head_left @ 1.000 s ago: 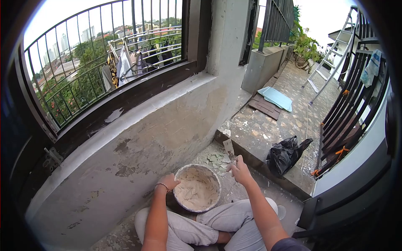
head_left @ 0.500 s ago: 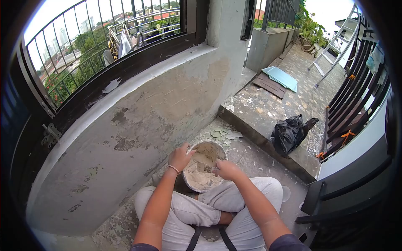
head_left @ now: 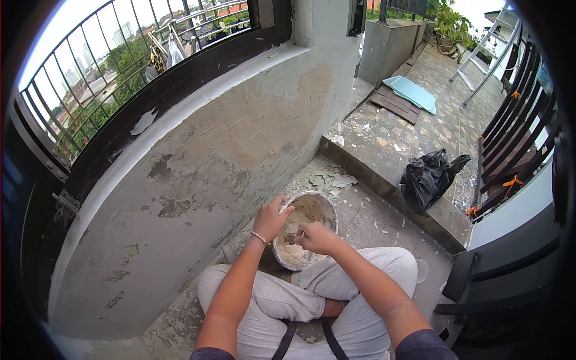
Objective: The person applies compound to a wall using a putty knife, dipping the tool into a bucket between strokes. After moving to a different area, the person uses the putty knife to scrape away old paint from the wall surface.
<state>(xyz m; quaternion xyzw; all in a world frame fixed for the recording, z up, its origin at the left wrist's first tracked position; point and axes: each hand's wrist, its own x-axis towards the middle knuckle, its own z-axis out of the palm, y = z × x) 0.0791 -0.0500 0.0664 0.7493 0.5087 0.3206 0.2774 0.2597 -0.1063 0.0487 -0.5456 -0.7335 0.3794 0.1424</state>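
Between my crossed legs and the wall stands a round bucket [head_left: 331, 210], tilted a little. Its inside is smeared with a pale plaster-like mix [head_left: 294, 255]. My left hand [head_left: 272, 219] is closed over the left side of the rim, the thumb on the inner side. Over the bucket's opening, my right hand [head_left: 317, 237] is closed around what looks like a flat-bladed tool. The fingers hide most of this tool, and its lower end is hard to tell from the mix.
The low wall [head_left: 198, 162] at left has rough, peeling patches. Paint flakes [head_left: 327, 179] lie beyond the bucket. On the raised step are a black plastic bag [head_left: 429, 180], a light blue sheet [head_left: 410, 93] and a brown board [head_left: 394, 105]. A stepladder [head_left: 489, 54] stands farther back.
My right hand has moved left and inward from the bucket's right rim to over its middle. My left hand stays on the rim. The view has shifted slightly.
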